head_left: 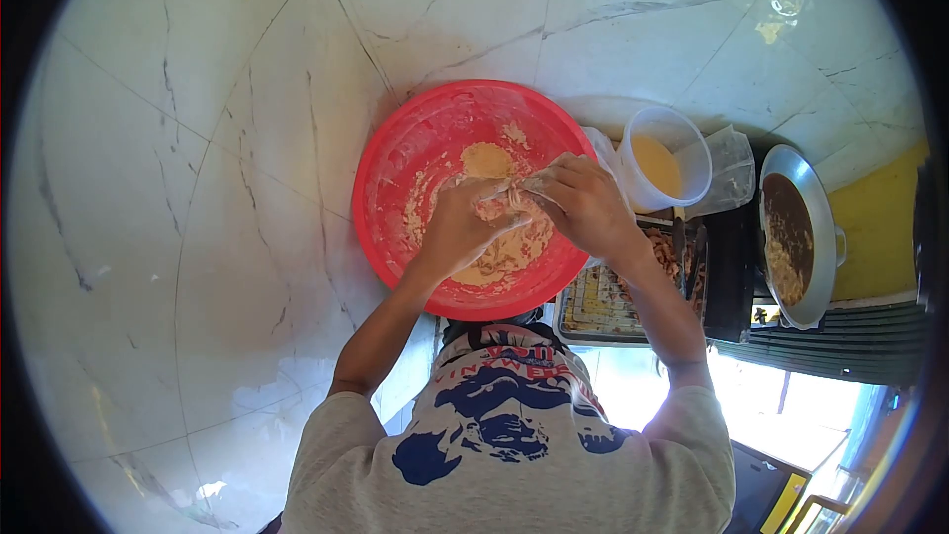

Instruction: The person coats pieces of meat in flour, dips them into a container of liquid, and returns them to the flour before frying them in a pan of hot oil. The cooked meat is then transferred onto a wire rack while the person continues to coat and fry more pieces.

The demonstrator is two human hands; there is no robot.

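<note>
A wide red basin holds loose pale flour and clumps of it stuck to the inner wall. Over the basin, my left hand and my right hand meet with their fingertips close together. Between them is a small flour-coated piece, pinched from both sides; its exact kind cannot be made out. Flour whitens the fingers of both hands. Part of the basin's contents is hidden beneath my hands.
Right of the basin stands a clear plastic tub of yellowish liquid. Below it, a metal tray with a rack holds browned pieces and tongs. A pan of dark oil with frying food is farther right. Marble-patterned tiled walls surround the left and far sides.
</note>
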